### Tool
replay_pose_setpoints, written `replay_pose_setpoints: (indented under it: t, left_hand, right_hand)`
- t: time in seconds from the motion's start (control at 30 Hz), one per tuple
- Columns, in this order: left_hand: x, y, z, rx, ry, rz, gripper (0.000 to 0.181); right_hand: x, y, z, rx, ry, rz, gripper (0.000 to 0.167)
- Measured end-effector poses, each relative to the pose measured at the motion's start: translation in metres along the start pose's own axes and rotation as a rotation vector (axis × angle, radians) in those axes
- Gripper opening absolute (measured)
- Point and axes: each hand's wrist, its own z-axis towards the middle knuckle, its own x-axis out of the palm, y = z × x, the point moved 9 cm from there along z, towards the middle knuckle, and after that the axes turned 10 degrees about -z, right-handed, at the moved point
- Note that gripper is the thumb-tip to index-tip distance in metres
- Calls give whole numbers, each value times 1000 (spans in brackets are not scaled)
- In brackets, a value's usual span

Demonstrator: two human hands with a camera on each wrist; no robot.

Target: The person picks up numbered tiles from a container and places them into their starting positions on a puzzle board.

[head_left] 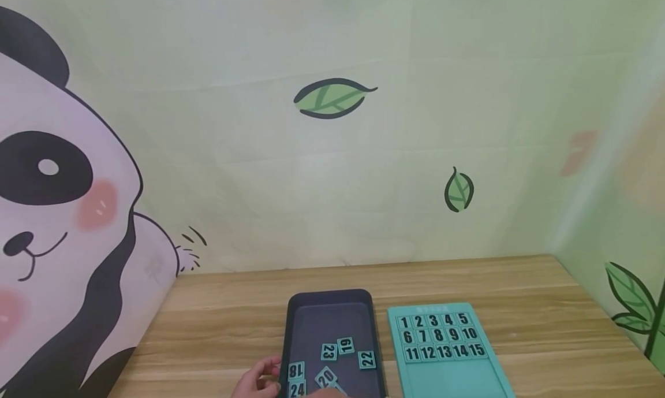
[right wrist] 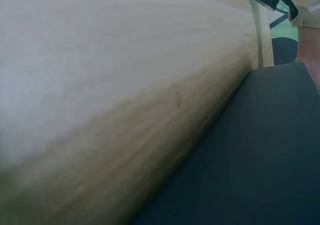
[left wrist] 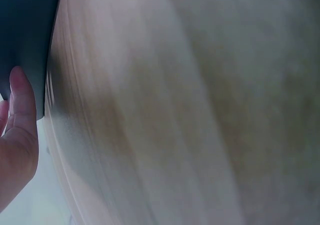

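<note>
A dark tray (head_left: 332,317) lies on the table, with several loose turquoise number tiles in it, among them 23 (head_left: 329,352), 19 (head_left: 345,345), 22 (head_left: 366,360) and 18 (head_left: 296,370). My left hand (head_left: 258,378) touches the tray's left outer wall. In the left wrist view, one finger of that hand (left wrist: 22,135) lies fairly straight along the wall. Only a sliver of skin, apparently my right hand (head_left: 327,393), shows at the bottom edge over the tray; its fingers are hidden. The right wrist view shows the tray's dark side (right wrist: 240,150) but no fingers.
Right of the tray lies a turquoise board (head_left: 447,380), its top three rows filled with tiles 1 to 15 in order. The wooden table (head_left: 228,305) meets a printed wall (head_left: 249,155) at the back and another at the right.
</note>
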Motion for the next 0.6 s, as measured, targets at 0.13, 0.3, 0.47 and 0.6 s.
replay_pose_setpoints:
  t: [0.13,0.3,0.47,0.6]
  left_hand:
    - [0,0,0,3,-6,11,57]
    - [1,0,0,-2,6,0,57]
    - [2,-2,-1,16,25,-10,58]
    - [2,-3,-1,13,23,-19,58]
  right_hand:
    - [-6,24,1,145,-6,-545,26]
    - [-17,13,-1,342,42,-744,20]
    - [-25,27,5,161,104,-1067,27]
    - [-42,46,1,146,48,-1068,27]
